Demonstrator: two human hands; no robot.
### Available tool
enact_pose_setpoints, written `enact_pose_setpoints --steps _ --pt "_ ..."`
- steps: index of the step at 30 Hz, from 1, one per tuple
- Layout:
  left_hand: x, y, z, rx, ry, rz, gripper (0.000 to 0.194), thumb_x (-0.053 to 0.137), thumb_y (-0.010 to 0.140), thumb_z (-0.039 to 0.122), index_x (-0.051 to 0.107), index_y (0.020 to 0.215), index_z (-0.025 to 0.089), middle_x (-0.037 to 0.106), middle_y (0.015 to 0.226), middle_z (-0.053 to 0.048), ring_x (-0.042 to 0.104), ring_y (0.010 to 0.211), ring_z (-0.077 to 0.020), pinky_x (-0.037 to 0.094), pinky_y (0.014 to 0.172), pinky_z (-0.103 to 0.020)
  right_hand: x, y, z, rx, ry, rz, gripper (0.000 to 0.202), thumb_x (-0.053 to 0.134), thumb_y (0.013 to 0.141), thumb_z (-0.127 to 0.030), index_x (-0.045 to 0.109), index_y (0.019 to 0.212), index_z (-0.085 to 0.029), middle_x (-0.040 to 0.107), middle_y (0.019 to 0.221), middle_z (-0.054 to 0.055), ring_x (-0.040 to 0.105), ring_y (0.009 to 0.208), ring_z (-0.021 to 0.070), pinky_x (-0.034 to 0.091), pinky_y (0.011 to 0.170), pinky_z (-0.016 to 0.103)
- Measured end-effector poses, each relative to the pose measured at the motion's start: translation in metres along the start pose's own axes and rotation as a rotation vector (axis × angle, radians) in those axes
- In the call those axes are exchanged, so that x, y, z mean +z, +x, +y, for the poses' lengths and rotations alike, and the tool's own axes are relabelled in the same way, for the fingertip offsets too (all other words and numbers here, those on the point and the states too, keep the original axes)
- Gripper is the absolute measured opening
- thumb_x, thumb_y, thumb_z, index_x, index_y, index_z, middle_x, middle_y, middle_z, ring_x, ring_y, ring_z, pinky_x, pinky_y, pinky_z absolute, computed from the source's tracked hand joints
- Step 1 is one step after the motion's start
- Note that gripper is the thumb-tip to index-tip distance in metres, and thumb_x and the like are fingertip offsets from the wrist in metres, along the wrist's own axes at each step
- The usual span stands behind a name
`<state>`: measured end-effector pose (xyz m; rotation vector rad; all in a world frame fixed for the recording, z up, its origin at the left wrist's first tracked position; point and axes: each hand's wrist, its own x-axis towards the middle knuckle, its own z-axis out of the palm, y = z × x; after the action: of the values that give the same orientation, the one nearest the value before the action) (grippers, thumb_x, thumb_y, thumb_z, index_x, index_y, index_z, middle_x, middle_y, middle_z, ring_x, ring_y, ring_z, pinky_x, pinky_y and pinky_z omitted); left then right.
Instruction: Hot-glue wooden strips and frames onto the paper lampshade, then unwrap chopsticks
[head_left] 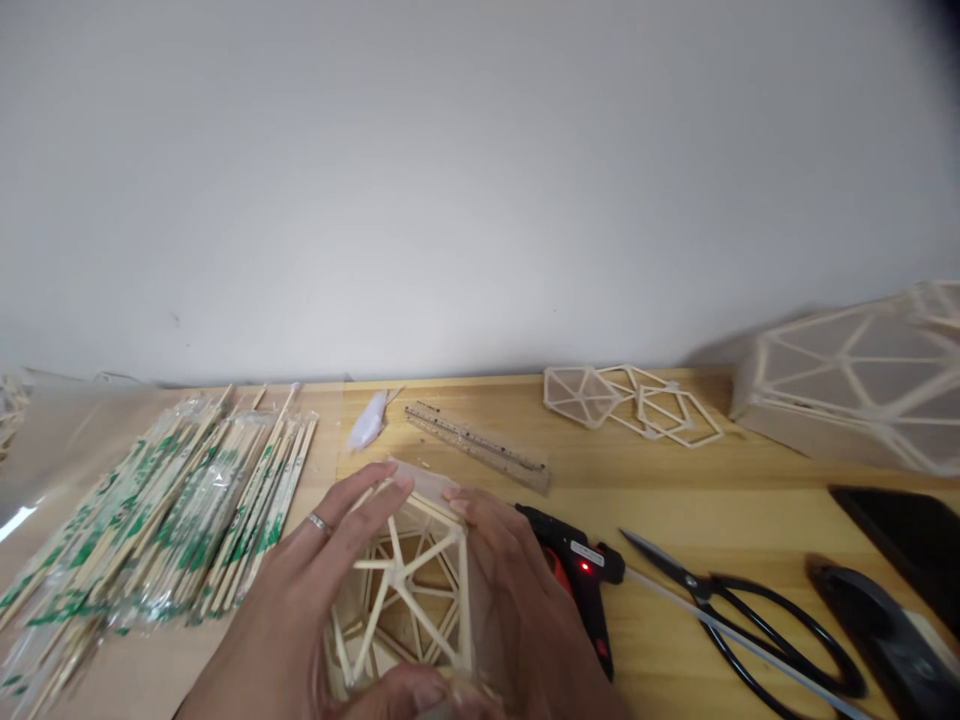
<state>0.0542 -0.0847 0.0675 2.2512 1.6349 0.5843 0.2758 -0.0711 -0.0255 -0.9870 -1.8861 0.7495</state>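
Note:
Both hands are wrapped round a wooden-stick frame model [397, 575], built of thin sticks meeting at joints, with pale sheet covering some of its sides. My left hand [300, 580], with a ring on one finger, grips its left side and top edge. On the right side, my right hand [517, 580] presses its fingers near the upper corner. A thumb crosses the near edge at the bottom of the view. Just beyond my right hand lies a black glue gun [577, 570] with a red light lit and a glue stick [720, 625] reaching out behind it.
Wrapped chopsticks [202, 500] are heaped on the left. A clear ruler [480, 445] and a small white object [367, 420] lie behind the model. Flat stick frames [637, 400] and a larger covered model [855, 380] stand near the wall. Black scissors [720, 590] lie at right.

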Motion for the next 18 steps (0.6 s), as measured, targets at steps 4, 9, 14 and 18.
enact_pose_setpoints --steps 4,9,14,18 --pt "0.0006 -0.0021 -0.0025 -0.005 -0.018 0.004 0.075 0.08 0.083 0.046 0.055 0.153 0.045 0.058 0.161 -0.003 0.065 0.138 -0.0378 0.065 0.103 -0.048 0.001 -0.0001 0.0041 -0.044 0.002 0.011 0.096 0.074 0.085 -0.069 0.036 0.16 -0.024 0.059 0.153 0.016 0.059 0.142 0.0406 0.048 0.12 0.049" --pt "-0.0015 0.0022 0.0012 0.007 -0.038 -0.001 0.06 0.078 0.085 0.046 0.065 0.143 0.04 0.056 0.163 -0.003 0.067 0.137 -0.0345 0.065 0.1 -0.039 0.0006 -0.0007 0.001 -0.004 0.023 -0.011 0.1 0.071 0.084 -0.074 0.034 0.161 -0.021 0.056 0.155 0.019 0.055 0.145 0.0427 0.044 0.122 0.053" --pt "-0.0031 0.0066 0.0047 0.013 -0.022 -0.003 0.061 0.076 0.085 0.047 0.064 0.145 0.044 0.06 0.16 0.0 0.065 0.139 -0.0334 0.067 0.096 -0.038 -0.0003 -0.0009 -0.0007 -0.008 0.031 -0.002 0.099 0.073 0.084 -0.073 0.035 0.161 -0.023 0.056 0.155 0.017 0.055 0.145 0.0404 0.042 0.124 0.05" --pt "-0.0034 0.0066 0.0042 -0.006 -0.017 -0.003 0.077 0.077 0.084 0.047 0.052 0.156 0.044 0.062 0.158 -0.001 0.065 0.138 -0.0349 0.067 0.099 -0.042 -0.0009 -0.0001 -0.0003 -0.018 0.007 0.0 0.098 0.075 0.083 -0.069 0.035 0.16 -0.023 0.057 0.155 0.017 0.056 0.145 0.0399 0.045 0.122 0.048"
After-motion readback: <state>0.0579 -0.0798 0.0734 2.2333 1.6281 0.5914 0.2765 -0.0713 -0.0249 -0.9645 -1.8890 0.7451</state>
